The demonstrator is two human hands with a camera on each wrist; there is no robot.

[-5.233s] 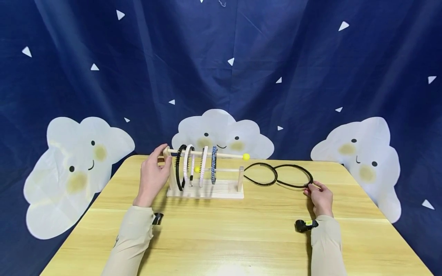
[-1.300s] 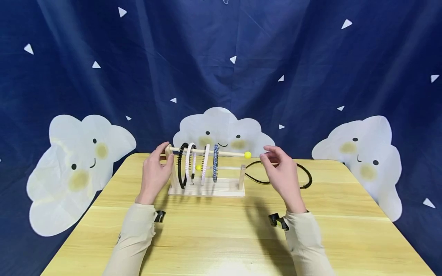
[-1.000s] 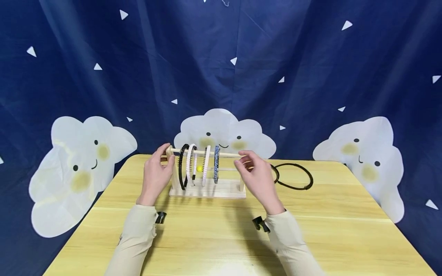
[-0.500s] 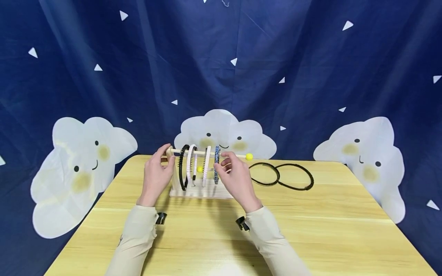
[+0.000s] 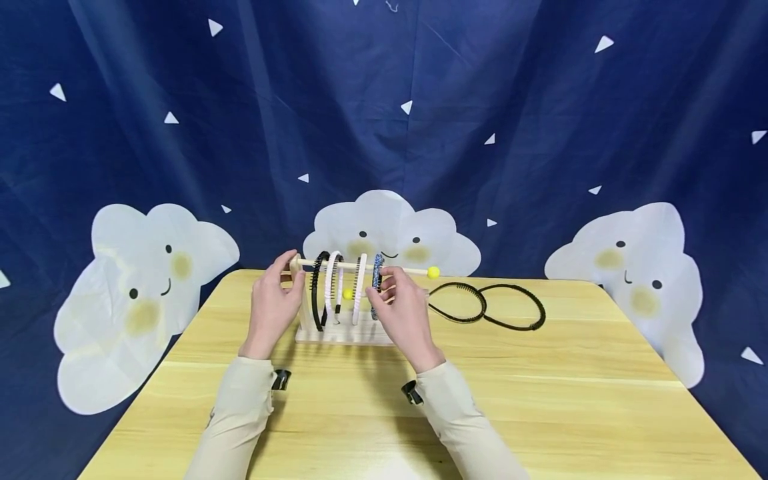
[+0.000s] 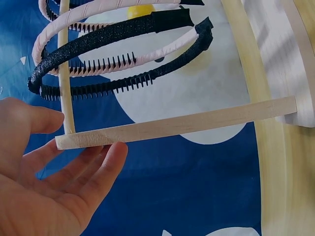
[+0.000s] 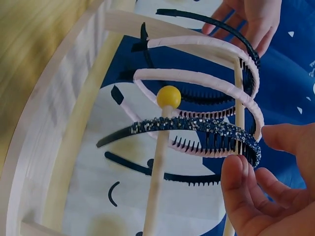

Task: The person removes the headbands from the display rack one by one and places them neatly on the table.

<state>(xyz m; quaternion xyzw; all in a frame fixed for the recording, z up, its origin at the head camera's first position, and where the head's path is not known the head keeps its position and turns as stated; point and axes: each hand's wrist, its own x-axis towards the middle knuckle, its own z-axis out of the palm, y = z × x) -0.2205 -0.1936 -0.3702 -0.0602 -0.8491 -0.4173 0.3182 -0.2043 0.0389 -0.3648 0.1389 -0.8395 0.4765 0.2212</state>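
Observation:
My left hand (image 5: 271,307) grips the top of the left post (image 6: 177,123) of a wooden headband rack (image 5: 336,335), thumb beside the upper rod. On that rod hang a black toothed headband (image 5: 315,300), two pale pink headbands, one of them (image 5: 359,290) further right, and a blue glittery headband (image 5: 377,267). My right hand (image 5: 405,317) pinches the front of the glittery headband (image 7: 197,123), thumb on one side and fingers on the other. In the right wrist view its teeth and both ends show. A yellow ball (image 5: 433,272) caps the upper rod's right end.
Two black headbands lie on the wooden table (image 5: 540,413) right of the rack, the near one (image 5: 457,285) overlapping the far one (image 5: 519,289). A second yellow ball (image 7: 169,97) tops the lower rod. Behind hangs a blue curtain (image 5: 408,133) with white clouds.
My right hand has left the black headbands on the table and moved left past the yellow ball to the glittery headband. My left hand has stayed on the post.

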